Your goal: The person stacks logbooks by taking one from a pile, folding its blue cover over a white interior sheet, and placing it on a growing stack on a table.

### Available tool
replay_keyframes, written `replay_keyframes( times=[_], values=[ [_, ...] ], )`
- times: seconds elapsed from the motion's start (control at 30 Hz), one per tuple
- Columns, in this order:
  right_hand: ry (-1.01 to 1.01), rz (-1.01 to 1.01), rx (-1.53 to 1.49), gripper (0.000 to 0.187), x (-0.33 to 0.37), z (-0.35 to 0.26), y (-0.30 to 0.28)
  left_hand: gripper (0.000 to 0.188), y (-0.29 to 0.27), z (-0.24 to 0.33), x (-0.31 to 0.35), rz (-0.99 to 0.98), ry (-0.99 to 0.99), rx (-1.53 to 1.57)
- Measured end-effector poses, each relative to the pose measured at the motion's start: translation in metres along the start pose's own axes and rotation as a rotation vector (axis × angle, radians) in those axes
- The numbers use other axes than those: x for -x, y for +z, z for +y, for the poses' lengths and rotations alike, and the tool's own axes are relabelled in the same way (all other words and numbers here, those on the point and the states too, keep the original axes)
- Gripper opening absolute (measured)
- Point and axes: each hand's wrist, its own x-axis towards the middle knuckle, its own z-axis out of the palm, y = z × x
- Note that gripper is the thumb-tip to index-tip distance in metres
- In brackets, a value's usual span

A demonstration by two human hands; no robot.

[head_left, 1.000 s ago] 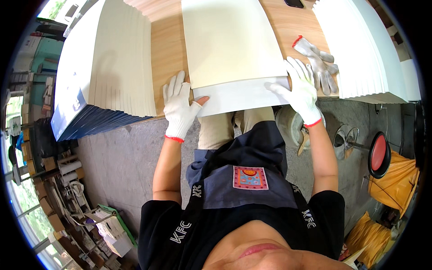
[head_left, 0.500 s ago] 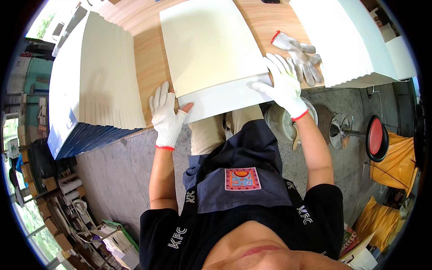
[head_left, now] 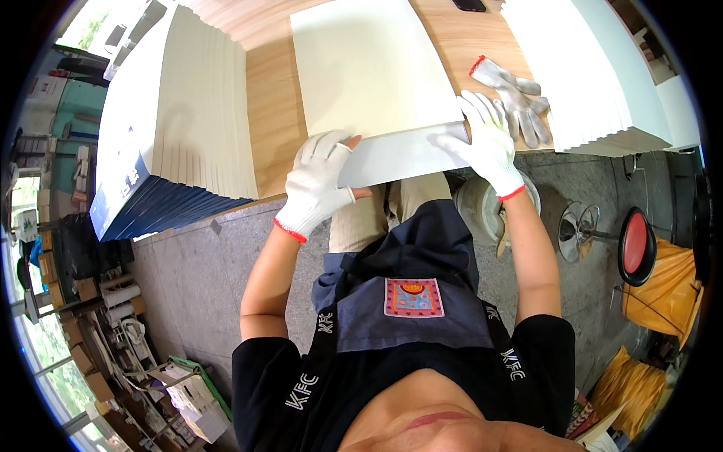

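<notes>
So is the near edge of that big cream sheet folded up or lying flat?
Folded. The cream sheet has a paler flap turned over along its near edge, with the left hand and right hand pressing on it.

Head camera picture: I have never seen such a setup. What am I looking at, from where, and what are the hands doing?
A wide fisheye camera worn on a person's head looks straight down, so edges bend near the rim. The forearms rising from below are the person's own. Both hands wear white work gloves. The left hand and right hand press on the near flap of a large cream sheet lying on a wooden table. Fanned stacks of similar sheets lie left and right. A spare pair of gloves rests beside the right hand. Nothing is lifted.
</notes>
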Motion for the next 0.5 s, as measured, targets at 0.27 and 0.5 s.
replay_keyframes(
  times=[0.27,0.5],
  values=[
    [0.002,0.068,-0.08,0.072,-0.002,0.008,0.001,0.054,-0.014,0.001,-0.011,-0.055,0.039,-0.022],
    [-0.173,-0.21,-0.2,0.043,-0.044,-0.019,-0.029,0.007,-0.013,-0.008,-0.019,-0.055,0.138,-0.087]
  ],
)
